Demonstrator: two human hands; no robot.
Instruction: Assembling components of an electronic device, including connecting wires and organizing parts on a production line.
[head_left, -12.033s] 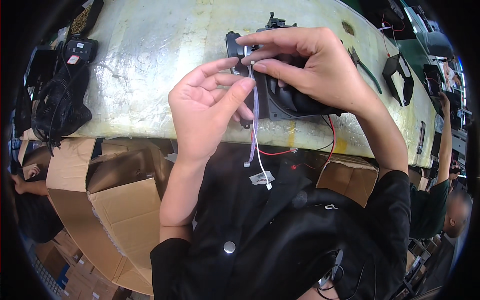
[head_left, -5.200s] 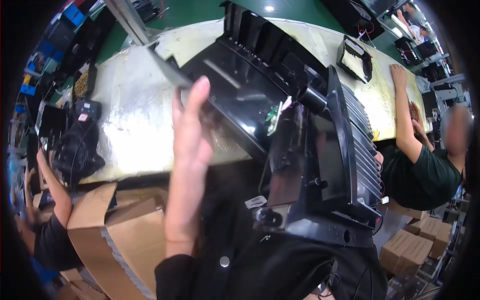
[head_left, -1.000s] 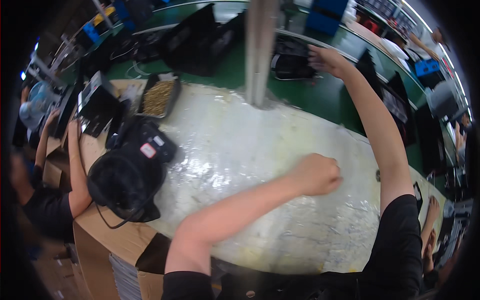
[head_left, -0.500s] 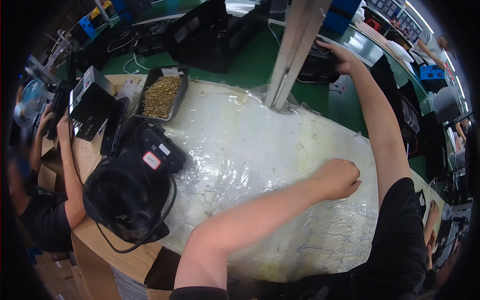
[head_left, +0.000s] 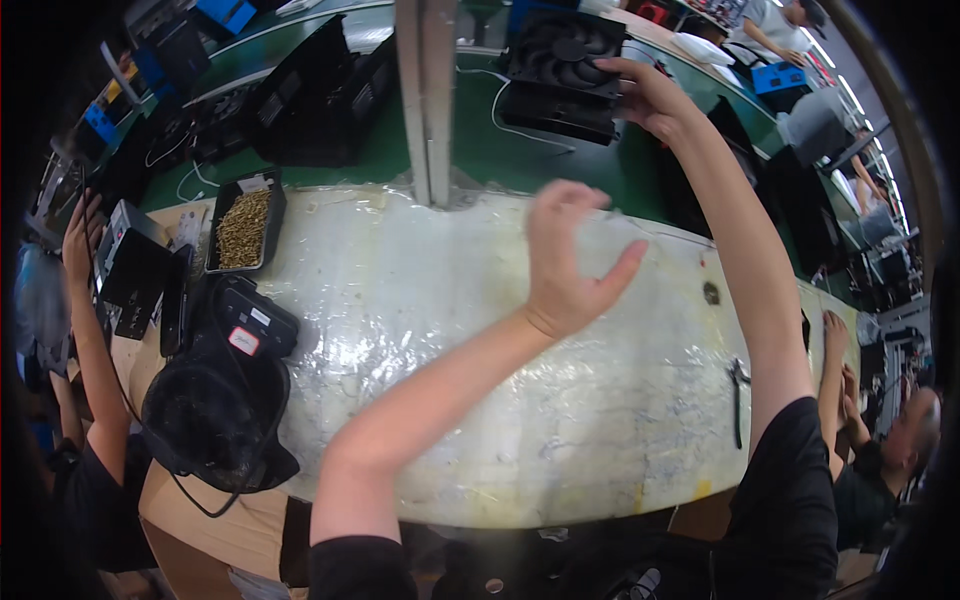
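Observation:
Beyond the table's far edge, my right hand (head_left: 655, 100) grips the right side of a black computer case (head_left: 555, 110) with a round fan (head_left: 567, 48) on its face. The fingers lie over its upper right edge; the thumb side is partly hidden. A white cable (head_left: 520, 138) loops below the case. My left hand (head_left: 570, 260) hovers over the middle of the plastic-covered table (head_left: 430, 340), holding nothing, thumb and fingers apart and slightly blurred. It is short of the case and does not touch it.
A metal post (head_left: 425, 100) rises at the table's far edge. Left lie a bin of brass-coloured screws (head_left: 243, 230), a black mesh-covered bundle (head_left: 215, 410) and a black device (head_left: 255, 315). A plier-like tool (head_left: 738, 405) lies right. More black cases (head_left: 320, 100) stand behind; people work on both sides.
My left hand has opened from a fist and moved farther forward. My right hand has brought the case into fuller view, its fan now showing. The view has swung right.

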